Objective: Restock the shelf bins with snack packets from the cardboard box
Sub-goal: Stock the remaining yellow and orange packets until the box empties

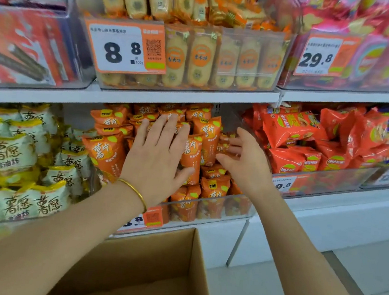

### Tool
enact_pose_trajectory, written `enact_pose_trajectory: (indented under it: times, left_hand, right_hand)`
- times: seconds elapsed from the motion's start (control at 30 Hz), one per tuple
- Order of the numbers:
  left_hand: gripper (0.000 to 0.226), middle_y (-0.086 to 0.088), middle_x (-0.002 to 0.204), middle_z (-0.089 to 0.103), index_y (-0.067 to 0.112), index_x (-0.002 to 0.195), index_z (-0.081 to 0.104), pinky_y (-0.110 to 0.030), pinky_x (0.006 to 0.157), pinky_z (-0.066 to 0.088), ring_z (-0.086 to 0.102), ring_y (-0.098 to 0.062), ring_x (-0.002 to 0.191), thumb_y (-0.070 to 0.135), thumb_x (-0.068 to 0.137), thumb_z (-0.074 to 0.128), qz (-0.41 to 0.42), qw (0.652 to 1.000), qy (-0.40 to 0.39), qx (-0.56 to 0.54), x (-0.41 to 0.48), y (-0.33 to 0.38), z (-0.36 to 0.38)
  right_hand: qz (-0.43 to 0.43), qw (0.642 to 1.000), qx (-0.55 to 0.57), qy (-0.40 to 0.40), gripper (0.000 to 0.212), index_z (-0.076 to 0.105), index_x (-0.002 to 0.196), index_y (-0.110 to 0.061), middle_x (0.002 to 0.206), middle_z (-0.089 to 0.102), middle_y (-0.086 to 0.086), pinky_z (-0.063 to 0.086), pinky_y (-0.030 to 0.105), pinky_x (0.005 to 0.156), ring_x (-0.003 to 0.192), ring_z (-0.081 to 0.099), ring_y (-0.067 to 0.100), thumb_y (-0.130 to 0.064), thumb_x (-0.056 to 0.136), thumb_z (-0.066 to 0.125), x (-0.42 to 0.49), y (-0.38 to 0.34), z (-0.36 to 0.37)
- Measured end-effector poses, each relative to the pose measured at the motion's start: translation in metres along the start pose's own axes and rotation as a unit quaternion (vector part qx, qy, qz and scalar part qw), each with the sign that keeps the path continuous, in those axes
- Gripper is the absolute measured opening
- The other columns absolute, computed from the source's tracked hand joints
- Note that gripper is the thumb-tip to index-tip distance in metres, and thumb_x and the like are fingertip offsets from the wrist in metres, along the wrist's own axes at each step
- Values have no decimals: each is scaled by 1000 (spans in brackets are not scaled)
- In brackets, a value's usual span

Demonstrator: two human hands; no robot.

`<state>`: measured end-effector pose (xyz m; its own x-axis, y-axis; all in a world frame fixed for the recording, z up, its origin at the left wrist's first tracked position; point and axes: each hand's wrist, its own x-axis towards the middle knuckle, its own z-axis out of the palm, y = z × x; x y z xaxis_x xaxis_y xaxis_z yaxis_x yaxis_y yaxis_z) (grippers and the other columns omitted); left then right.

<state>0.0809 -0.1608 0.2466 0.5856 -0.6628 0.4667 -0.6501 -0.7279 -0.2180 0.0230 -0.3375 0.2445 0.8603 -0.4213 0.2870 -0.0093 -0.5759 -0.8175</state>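
A clear shelf bin [240, 201] on the lower shelf is piled with small orange snack packets [106, 150]. My left hand [158, 158], with a gold bangle on the wrist, lies flat with spread fingers on the packets in the middle of the pile. My right hand [243, 157] reaches into the right side of the bin, fingers loosely spread and touching the packets there; I see none gripped. Below my arms stands the open cardboard box [195, 262]; the part of its inside that shows holds no packets.
Left of the bin lie white and yellow packets [7, 156]; to the right is a bin of red chip bags [304, 144]. The upper shelf holds rice cracker packs [200, 59] behind a price tag [124, 48]. Pale floor [355, 272] lies to the right.
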Motion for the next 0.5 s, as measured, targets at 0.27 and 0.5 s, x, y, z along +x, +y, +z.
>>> enact_pose_trajectory:
  times: [0.27, 0.5]
  left_hand:
    - [42, -14, 140, 47, 8, 124, 57, -47, 97, 42, 43, -34, 127, 28, 88, 50, 101, 992, 1, -81, -168, -15, -12]
    - [39, -16, 122, 61, 8, 104, 68, -45, 72, 56, 58, -36, 108, 20, 68, 76, 103, 964, -225, -93, -282, -31, 59]
  right_hand:
    - [5, 992, 24, -126, 40, 55, 127, -22, 103, 61, -9, 46, 10, 74, 80, 59, 3, -13, 89, 64, -149, -19, 38]
    - [142, 951, -94, -259, 35, 54, 128, -20, 108, 61, -2, 47, 24, 82, 97, 58, 12, -21, 94, 58, -218, 42, 143]
